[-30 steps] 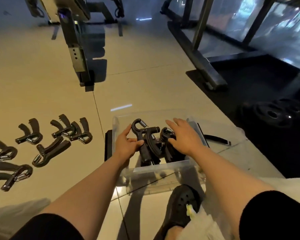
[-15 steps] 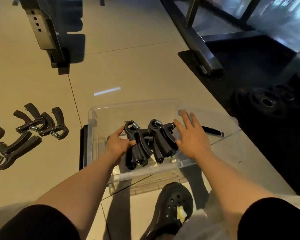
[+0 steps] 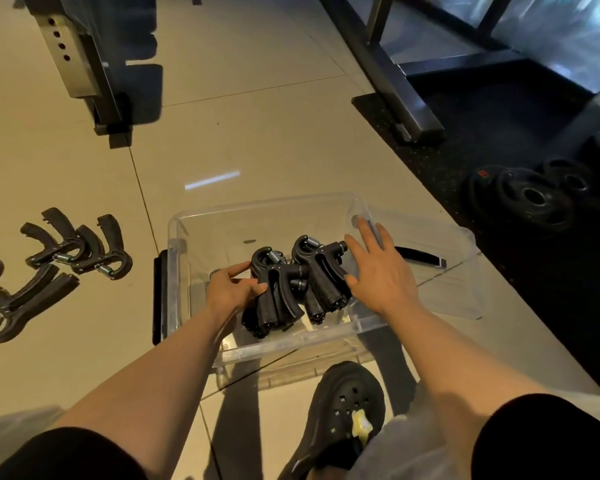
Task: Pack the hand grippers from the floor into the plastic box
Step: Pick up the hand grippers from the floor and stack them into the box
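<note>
A clear plastic box [image 3: 257,211] stands on the tiled floor in front of me. Inside it lie black hand grippers [image 3: 284,289] with steel springs, packed side by side. My left hand [image 3: 231,291] holds the left side of that bunch, thumb and fingers around a handle. My right hand [image 3: 378,271] lies flat with spread fingers against the right side of the bunch, close to the box's right wall. More black hand grippers [image 3: 77,247] lie loose on the floor to the left, several of them.
The box's clear lid [image 3: 447,271] lies on the floor to the right, partly under the box. Black weight plates [image 3: 530,199] sit on a dark mat at right. A metal machine post [image 3: 73,50] stands at the back left and a steel frame [image 3: 395,74] behind. My black shoe [image 3: 347,414] is near.
The view has tilted down and shifted right. The bunch of hand grippers has gone lower into the box. My right hand has flattened and spread its fingers.
</note>
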Demonstrator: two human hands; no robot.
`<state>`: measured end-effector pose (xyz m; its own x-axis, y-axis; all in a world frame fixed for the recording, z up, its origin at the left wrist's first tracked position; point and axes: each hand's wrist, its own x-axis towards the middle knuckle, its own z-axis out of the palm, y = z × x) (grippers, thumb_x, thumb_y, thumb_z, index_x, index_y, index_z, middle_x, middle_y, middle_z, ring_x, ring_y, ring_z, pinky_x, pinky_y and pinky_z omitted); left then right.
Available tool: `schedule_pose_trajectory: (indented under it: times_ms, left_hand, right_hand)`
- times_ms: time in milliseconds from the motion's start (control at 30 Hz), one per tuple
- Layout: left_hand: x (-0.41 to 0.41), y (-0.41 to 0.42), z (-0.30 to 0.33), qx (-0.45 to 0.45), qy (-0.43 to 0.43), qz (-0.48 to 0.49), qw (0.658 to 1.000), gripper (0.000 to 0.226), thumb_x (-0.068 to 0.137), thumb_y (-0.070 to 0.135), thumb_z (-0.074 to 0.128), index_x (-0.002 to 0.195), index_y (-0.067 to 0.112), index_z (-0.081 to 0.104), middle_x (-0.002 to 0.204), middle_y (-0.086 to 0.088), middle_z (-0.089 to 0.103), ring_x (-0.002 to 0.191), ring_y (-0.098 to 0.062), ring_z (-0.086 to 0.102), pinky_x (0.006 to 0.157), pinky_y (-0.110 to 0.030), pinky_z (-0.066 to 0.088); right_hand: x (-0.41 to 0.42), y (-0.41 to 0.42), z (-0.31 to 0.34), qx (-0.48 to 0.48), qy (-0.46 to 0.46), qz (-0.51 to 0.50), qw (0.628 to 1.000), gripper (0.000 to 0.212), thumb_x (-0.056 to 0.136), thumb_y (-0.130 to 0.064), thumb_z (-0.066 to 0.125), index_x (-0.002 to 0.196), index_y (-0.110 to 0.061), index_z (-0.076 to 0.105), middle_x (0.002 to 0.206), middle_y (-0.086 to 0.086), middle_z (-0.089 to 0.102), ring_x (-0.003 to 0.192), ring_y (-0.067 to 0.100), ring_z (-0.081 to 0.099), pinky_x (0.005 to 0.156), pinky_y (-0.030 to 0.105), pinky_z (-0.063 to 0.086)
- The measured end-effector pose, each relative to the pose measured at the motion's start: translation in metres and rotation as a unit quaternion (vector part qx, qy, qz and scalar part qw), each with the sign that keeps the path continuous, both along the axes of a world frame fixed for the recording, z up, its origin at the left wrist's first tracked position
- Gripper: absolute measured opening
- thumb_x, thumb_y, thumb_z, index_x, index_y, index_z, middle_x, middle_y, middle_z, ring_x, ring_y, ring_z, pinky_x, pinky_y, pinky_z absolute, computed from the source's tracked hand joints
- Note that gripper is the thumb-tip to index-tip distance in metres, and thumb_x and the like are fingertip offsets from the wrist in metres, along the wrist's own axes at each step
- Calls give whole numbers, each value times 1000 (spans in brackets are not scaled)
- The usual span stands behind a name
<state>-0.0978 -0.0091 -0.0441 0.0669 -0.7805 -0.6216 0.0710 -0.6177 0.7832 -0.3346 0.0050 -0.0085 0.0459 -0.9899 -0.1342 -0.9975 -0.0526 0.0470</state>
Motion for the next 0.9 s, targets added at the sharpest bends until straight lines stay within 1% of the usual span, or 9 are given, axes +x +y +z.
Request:
schedule_pose_trajectory:
  times_ms: [100,200,300,400,467,533,600,733,900]
  left_hand:
    - [8,2,5,-2,19,4,1000,59,76,-19,60,131,1,53,102,-22,67,87,-26,66,66,-30,53]
    - [7,5,7,-2,-20,-46,999,48,79,-16,61,124,2,57,98,-17,67,85,-22,65,70,-29,54]
    - [-1,4,1,-15,-120,-86,989,49,79,1,72,126,2,58,113,-13,66,102,-24,62,95,-38,51]
    - [-12,3,7,-34,-312,-208,926,69,72,43,79,130,14,56,126,-5,62,115,-25,59,99,-40,48]
    - [-19,4,9,-33,-367,-256,893,78,69,52,78,134,17,52,128,-5,61,117,-26,58,97,-37,48]
    - [-23,2,6,-25,-345,-258,902,74,68,46,81,128,12,55,125,-10,62,115,-28,58,96,-37,48]
    - [-25,0,2,-10,-330,-254,909,62,68,44,81,115,8,60,113,-12,66,104,-28,61,92,-40,51]
    - [-28,-4,-3,-13,-326,-223,918,43,79,41,73,100,5,63,100,-12,68,93,-28,62,85,-42,53]
    - [-31,-4,-6,-5,-328,-215,920,43,83,42,69,101,3,62,100,-14,67,93,-29,63,84,-42,53]
  right_hand:
    - [1,1,0,1,5,2,1000,71,91,-41,51,150,-22,17,159,0,-11,145,30,1,115,38,22]
    - [1,1,1,2,2,0,1000,71,91,-42,52,150,-23,18,159,-1,-12,145,29,1,114,37,25]
    - [2,1,3,7,-3,-4,1000,71,91,-42,52,149,-23,18,159,-3,-12,145,29,1,112,37,30]
    - [2,2,4,6,-6,-7,1000,70,90,-42,53,149,-24,20,159,-4,-11,145,28,3,108,37,35]
    - [2,1,4,6,-6,-7,1000,70,90,-43,53,149,-24,20,159,-4,-11,145,28,3,108,37,35]
    - [2,1,3,4,-6,-8,1000,71,89,-45,54,148,-24,21,159,-4,-10,145,28,4,107,37,35]
    - [2,0,3,5,-4,-9,1000,72,88,-46,54,148,-24,21,159,-4,-9,145,28,4,107,38,35]
    - [1,0,2,3,0,-6,1000,73,87,-49,55,148,-24,22,159,-4,-8,145,28,5,108,38,35]
    - [0,-1,-1,0,0,-6,1000,74,85,-51,55,147,-24,24,159,-4,-6,144,29,6,106,39,36]
